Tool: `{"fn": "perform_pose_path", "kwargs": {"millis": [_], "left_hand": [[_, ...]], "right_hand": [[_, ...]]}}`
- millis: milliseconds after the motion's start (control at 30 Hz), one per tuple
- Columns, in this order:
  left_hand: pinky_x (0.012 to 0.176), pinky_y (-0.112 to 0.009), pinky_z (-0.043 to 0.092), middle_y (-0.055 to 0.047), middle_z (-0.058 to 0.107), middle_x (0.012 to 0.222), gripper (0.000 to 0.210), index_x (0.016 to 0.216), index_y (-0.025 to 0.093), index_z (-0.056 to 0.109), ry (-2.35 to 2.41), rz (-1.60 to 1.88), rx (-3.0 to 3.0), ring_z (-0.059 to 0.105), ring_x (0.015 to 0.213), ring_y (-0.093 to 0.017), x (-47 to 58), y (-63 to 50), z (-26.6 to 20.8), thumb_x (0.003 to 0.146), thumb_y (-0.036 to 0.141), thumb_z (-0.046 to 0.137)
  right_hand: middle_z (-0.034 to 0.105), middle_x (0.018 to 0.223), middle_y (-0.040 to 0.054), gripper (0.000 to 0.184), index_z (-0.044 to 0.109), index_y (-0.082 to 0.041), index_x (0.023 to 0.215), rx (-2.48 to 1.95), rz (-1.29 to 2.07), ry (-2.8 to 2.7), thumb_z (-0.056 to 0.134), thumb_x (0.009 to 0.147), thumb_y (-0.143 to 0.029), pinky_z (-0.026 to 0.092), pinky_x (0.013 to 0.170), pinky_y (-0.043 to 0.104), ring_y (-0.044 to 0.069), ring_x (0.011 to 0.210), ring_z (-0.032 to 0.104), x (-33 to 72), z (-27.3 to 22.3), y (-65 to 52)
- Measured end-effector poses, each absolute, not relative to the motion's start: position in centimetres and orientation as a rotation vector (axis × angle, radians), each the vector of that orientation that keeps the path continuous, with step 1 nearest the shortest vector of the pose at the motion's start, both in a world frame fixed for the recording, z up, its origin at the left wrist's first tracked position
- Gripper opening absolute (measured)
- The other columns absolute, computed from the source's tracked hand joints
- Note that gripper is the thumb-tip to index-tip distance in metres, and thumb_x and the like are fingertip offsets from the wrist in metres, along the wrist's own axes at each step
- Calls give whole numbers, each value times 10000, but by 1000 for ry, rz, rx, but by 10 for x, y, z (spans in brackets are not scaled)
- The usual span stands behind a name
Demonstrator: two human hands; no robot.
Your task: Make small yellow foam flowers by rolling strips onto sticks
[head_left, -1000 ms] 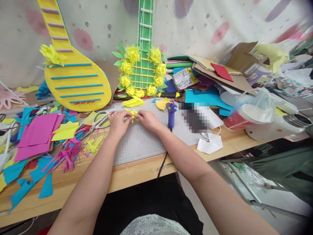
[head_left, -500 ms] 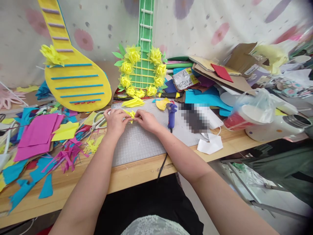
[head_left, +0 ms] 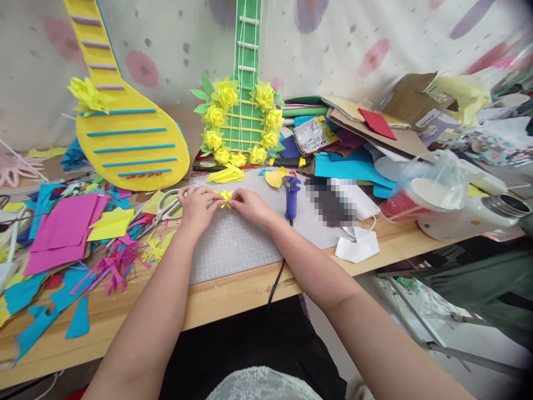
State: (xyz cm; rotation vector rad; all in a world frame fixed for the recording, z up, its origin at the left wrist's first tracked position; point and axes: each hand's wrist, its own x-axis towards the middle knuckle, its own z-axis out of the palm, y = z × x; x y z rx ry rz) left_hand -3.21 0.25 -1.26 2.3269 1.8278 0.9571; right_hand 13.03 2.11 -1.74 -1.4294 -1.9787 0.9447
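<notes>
Between my two hands is a small yellow paper flower, held just above the grey cutting mat. The fingers of my left hand pinch its left side. From the right, my right hand pinches the opposite edge. Behind the hands lie folded yellow paper pieces. A blue glue gun stands on the mat to the right of my right hand. Scissors lie beside my left hand, partly hidden by it.
A yellow cardboard instrument and a green one ringed with yellow flowers lean at the back. Purple sheets and colourful scraps cover the left. Cardboard, a red cup and a white flask crowd the right.
The flower has turned slightly between my fingers and shows more of its petals. Both hands stay in nearly the same place.
</notes>
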Motion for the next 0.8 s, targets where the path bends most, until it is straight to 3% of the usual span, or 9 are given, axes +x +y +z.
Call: {"fn": "perform_pose_path", "kwargs": {"millis": [167, 300, 500, 600, 700, 800], "left_hand": [[936, -408, 255, -47, 650, 976, 186, 936, 238, 608, 1900, 1232, 2264, 534, 969, -219, -25, -4, -12, 821, 309, 480], [939, -403, 256, -24, 653, 920, 171, 891, 235, 564, 1837, 1143, 2371, 558, 924, -223, -19, -3, -17, 726, 273, 579], [900, -385, 297, -8, 650, 784, 55, 798, 221, 550, 1891, 1161, 2290, 581, 797, -196, -14, 2, -25, 744, 233, 554], [890, -372, 315, 8, 646, 736, 106, 837, 221, 552, 1895, 1163, 2226, 581, 742, -183, -11, 1, -25, 732, 210, 562], [867, -364, 332, 6, 646, 751, 175, 902, 220, 556, 1916, 1183, 2185, 577, 755, -188, -10, -1, -25, 731, 239, 588], [825, -361, 347, -24, 645, 823, 84, 809, 225, 576, 1938, 1154, 2246, 566, 841, -216, -11, 0, -24, 751, 284, 590]], "right_hand": [[584, 714, -11, 151, 532, -160, 766, -1473, 961, -1836, 499, 806, -302, 336, 588, 212, 92, 634, 480, 129, -20, 26], [574, 701, -11, 172, 518, -160, 750, -1482, 967, -1784, 493, 806, -320, 341, 586, 214, 95, 634, 485, 129, -22, 28], [590, 647, -10, 186, 518, -175, 724, -1584, 939, -1733, 477, 823, -326, 373, 593, 225, 100, 593, 512, 124, -19, 22], [608, 635, -14, 160, 520, -181, 755, -1619, 906, -1728, 463, 837, -305, 401, 604, 235, 97, 536, 525, 122, -13, 17], [614, 623, -21, 141, 512, -185, 770, -1600, 901, -1757, 462, 843, -294, 424, 605, 242, 90, 475, 530, 122, -9, 13], [607, 600, -24, 130, 486, -187, 759, -1561, 930, -1748, 463, 848, -278, 440, 590, 239, 91, 461, 558, 121, -10, 11]]}}
